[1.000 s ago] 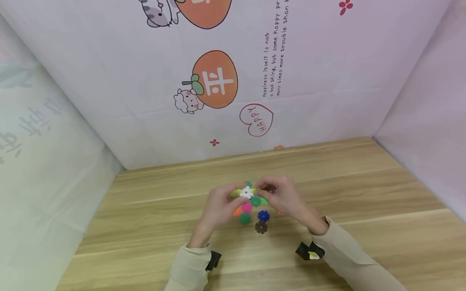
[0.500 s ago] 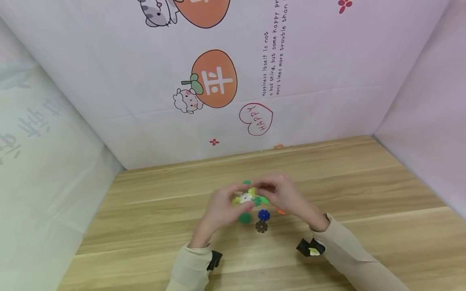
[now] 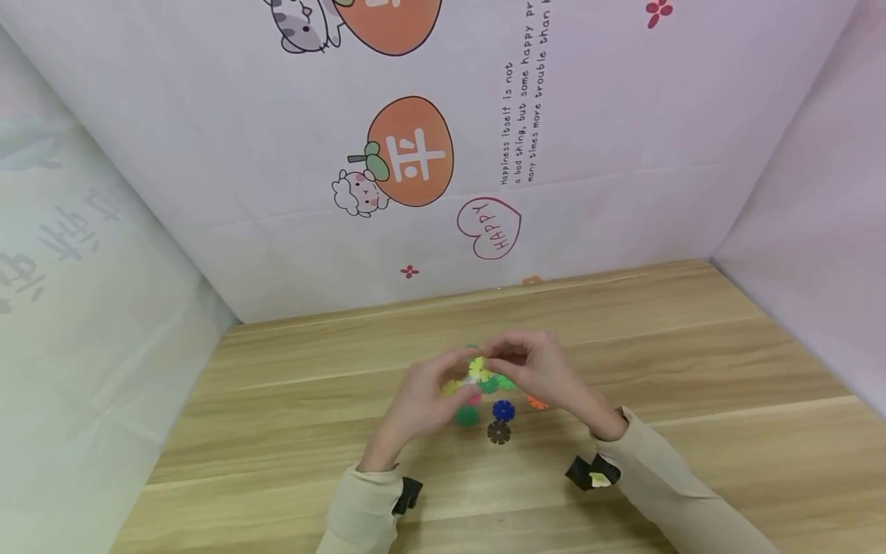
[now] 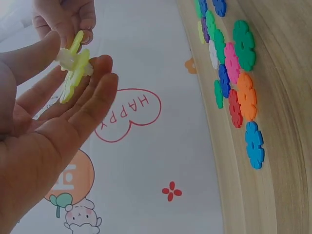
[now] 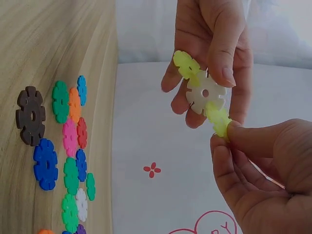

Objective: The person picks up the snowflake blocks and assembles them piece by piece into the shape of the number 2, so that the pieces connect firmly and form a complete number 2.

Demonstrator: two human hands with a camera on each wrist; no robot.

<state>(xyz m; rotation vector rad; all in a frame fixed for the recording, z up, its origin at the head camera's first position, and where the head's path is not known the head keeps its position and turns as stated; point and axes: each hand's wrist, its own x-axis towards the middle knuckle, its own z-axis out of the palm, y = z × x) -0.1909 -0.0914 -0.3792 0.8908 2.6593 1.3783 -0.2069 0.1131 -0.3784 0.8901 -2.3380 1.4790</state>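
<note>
My right hand [image 3: 536,365] pinches one yellow snowflake disc [image 5: 219,121] by its edge between thumb and fingertips. That disc is slotted into a white snowflake disc [image 5: 205,92], and a second yellow snowflake disc [image 5: 185,65] joins the white one on its other side. Around this joined piece my left hand [image 3: 418,396] is spread, its thumb near the white disc's rim and its fingers behind it. The left wrist view shows the left fingers [image 4: 95,92] loosely extended, with the joined piece edge-on. Whether the left hand touches the piece is unclear.
Several loose snowflake discs lie on the wooden table [image 3: 291,431], among them a brown disc [image 5: 30,116], a blue disc [image 5: 46,164] and a light-blue disc [image 4: 254,145]. A printed white cloth wall [image 3: 298,231] stands behind the table, with side walls left and right.
The left thumb and fingers have spread apart from the white disc they held. The joined piece has turned and tilted in the right hand; both arms have barely moved.
</note>
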